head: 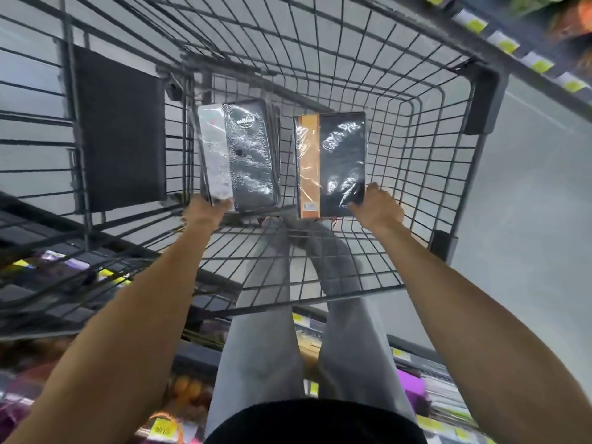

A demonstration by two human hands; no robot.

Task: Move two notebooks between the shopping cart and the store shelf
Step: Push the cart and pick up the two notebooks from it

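Glossy shrink-wrap worries me: my left hand [205, 210] pinches the white-and-black notebook [245, 155], my right hand [378, 209] the orange-and-black notebook [333, 161], each just ahead of its hand inside the cart [483, 100]; corner grips may slip.

Light grey trousers [259, 347] are worn on both legs. A black garment [317, 423], probably the hem of a top, is seen at the waist. The forearms [134, 315] are left uncovered down to the left hand [205, 211] and the right hand [378, 208].
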